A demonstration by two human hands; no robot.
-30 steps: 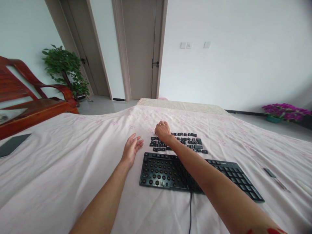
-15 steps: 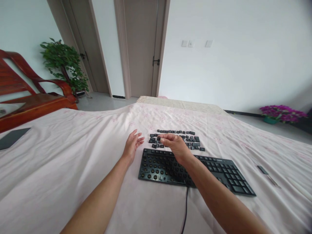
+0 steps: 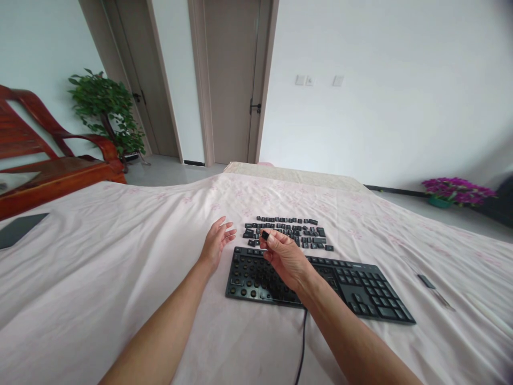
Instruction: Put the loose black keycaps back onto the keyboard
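Between the thumb and fingers of my right hand (image 3: 285, 256) is a small black keycap (image 3: 265, 235), held above the far edge of a black keyboard (image 3: 385, 291). My left hand (image 3: 218, 241) hovers left of the keyboard, fingers apart and holding nothing. On the keyboard's left part the keys are off and round key seats show; the number pad and the top row still carry keys. My right hand and forearm hide part of its middle. Beyond the keyboard, loose keycaps (image 3: 318, 240) lie in several rough rows, partly behind my right hand.
A pale pink floral cloth (image 3: 168, 235) with creases covers the surface. To the right lies a small tool with a dark handle (image 3: 426, 281). A dark flat object (image 3: 20, 230) rests at the far left. The keyboard's cable (image 3: 303, 342) runs towards me.
My right hand has lifted a keycap out of the rows and drawn it slightly nearer, turning it upward. My left hand stays almost where it was. The view has shifted slightly.
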